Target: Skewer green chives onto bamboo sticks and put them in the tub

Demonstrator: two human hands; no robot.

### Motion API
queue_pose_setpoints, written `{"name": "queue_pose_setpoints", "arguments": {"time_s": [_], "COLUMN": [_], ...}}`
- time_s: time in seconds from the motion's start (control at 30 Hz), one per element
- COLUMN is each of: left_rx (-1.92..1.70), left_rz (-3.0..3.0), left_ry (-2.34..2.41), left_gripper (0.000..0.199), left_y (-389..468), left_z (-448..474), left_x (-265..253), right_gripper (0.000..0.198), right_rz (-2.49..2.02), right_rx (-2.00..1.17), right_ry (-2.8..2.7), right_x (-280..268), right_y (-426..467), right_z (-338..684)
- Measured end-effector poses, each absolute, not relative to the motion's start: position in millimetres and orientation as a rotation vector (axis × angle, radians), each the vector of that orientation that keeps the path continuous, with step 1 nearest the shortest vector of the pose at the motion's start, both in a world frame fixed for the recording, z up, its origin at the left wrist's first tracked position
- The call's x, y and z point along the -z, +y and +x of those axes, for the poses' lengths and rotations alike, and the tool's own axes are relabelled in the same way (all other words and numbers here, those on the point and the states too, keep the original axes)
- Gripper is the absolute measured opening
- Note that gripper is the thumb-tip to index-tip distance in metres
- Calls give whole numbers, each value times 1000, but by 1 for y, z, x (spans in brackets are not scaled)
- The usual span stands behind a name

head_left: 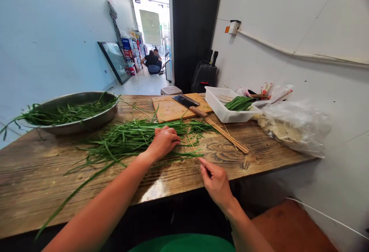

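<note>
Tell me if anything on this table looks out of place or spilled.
Stray greenery: small green scraps lie scattered on the wooden table beside the pile of green leaves, one long leaf trails past the table's near edge, and other leaves hang over the left rim of the metal bowl. It looks untidy; no damage stands out.

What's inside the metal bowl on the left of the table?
Long green leaves, loosely heaped, some trailing over the rim. The heap covers the bottom of the metal bowl, so that can't be seen.
</note>
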State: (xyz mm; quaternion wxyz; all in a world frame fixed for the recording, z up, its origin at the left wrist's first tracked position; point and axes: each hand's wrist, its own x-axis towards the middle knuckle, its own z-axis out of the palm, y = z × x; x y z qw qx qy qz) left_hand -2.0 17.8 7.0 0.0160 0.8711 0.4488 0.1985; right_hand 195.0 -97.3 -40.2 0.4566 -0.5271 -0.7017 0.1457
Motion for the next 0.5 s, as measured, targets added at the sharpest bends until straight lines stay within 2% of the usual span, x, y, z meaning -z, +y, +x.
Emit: {"name": "queue_pose_setpoints", "arguments": {"time_s": [0.3,0.5], "left_rx": [-864,-894], "left_rz": [2377,2172], "left_ry": [1528,1498], "left_gripper": [21,24], "left_y": [22,22], "left_z": [4,5], "left_x": [-1,-1], "right_gripper": [30,30], "right_rz": [-1239,-1241], "right_rx": [-403,-438], "right_ry": [-1769,-1789], "right_x": [37,37], "right_y": [-98,-95], "right_z": [195,196]}}
